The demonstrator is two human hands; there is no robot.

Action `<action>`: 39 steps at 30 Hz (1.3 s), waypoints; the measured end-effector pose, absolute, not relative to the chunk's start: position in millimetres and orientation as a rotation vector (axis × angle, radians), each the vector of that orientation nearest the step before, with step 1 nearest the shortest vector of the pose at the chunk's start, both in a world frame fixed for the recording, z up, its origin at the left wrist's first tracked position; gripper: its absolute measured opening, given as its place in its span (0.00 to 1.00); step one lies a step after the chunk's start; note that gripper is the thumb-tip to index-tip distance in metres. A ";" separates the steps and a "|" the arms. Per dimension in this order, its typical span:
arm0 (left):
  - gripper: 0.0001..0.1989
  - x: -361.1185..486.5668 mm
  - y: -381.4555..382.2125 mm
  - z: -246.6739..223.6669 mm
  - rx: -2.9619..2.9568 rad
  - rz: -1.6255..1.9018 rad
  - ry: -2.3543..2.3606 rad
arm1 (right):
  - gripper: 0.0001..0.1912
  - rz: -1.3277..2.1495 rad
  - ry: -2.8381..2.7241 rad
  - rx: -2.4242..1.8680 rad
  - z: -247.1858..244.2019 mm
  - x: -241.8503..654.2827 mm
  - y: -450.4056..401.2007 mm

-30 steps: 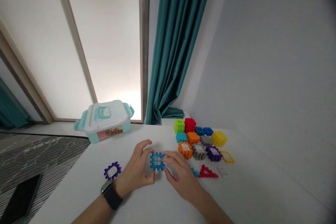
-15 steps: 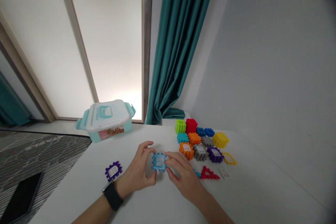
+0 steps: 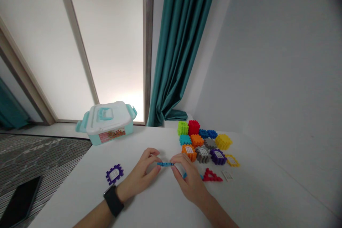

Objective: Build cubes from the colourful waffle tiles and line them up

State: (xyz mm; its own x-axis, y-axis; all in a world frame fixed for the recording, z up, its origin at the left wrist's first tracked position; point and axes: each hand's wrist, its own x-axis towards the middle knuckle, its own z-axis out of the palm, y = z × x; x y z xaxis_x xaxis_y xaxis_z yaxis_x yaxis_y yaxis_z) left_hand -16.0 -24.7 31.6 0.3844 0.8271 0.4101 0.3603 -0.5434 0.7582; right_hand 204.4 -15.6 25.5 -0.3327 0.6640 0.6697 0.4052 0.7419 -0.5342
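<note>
A blue toothed tile [image 3: 165, 164] is held edge-on between my two hands above the white table. My left hand [image 3: 141, 174], with a dark watch on its wrist, pinches the tile's left end between thumb and fingers. At the other end, the thumb and fingertips of my right hand [image 3: 189, 180] close on it. A purple window tile [image 3: 114, 174] lies left of my left hand. Right of my right hand lie a red triangular piece [image 3: 212, 175] and a small white window piece [image 3: 227, 175]. Another blue piece [image 3: 185, 175] is partly hidden behind my right hand.
Stacks of toothed tiles stand at the right, among them orange [image 3: 189, 152], grey [image 3: 203, 154], purple [image 3: 218, 157] and yellow [image 3: 223, 141]. A yellow frame [image 3: 232, 160] lies beside them. A lidded teal-and-white box [image 3: 109, 121] sits at the back left.
The blue tile has turned from showing its window face to lying edge-on. Both hands have shifted their fingers around it, and still hold it by its ends.
</note>
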 end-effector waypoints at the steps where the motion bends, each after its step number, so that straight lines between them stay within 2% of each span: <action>1: 0.07 -15.6 -24.1 31.9 2.081 1.096 1.029 | 0.05 0.362 -1.959 -0.829 25.1 203.8 -15.1; 7: 0.04 -14.8 -20.6 31.6 2.054 1.165 1.041 | 0.06 0.435 -1.953 -0.879 23.2 202.6 -11.8; 16: 0.11 -14.6 -16.2 29.3 1.852 1.197 1.012 | 0.12 0.542 -1.837 -0.989 21.7 203.1 -14.2; 19: 0.12 -13.7 -15.4 27.5 1.823 1.199 1.025 | 0.11 0.602 -1.788 -1.025 21.1 202.0 -12.9; 23: 0.05 -12.4 -19.4 26.3 1.983 1.156 1.055 | 0.10 0.651 -1.728 -1.079 20.4 201.8 -9.9; 24: 0.09 -12.6 -20.6 25.7 2.052 1.156 1.079 | 0.11 0.667 -1.718 -1.090 20.3 202.1 -9.3; 27: 0.31 -14.6 -23.1 23.5 2.281 1.145 1.163 | 0.12 0.727 -1.701 -1.117 20.6 203.2 -8.4; 29: 0.36 -16.3 -24.1 23.1 2.404 1.128 1.208 | 0.13 0.767 -1.699 -1.126 21.0 203.1 -8.4; 35: 0.28 -18.0 -24.9 27.8 2.556 1.089 1.241 | 0.13 0.777 -1.718 -1.097 20.2 199.7 -9.2; 39: 0.25 -19.9 -21.4 25.5 2.502 1.142 1.254 | 0.12 0.575 -1.791 -1.005 20.7 200.8 -11.1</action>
State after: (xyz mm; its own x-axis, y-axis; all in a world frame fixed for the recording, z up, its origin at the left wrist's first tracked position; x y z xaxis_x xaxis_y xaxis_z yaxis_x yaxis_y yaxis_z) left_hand -19.9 -21.4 25.5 0.3726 0.7291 0.5741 0.6397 -0.6499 0.4103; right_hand 200.8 -11.1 20.7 -0.1923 0.8348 0.5159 0.3784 0.5482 -0.7459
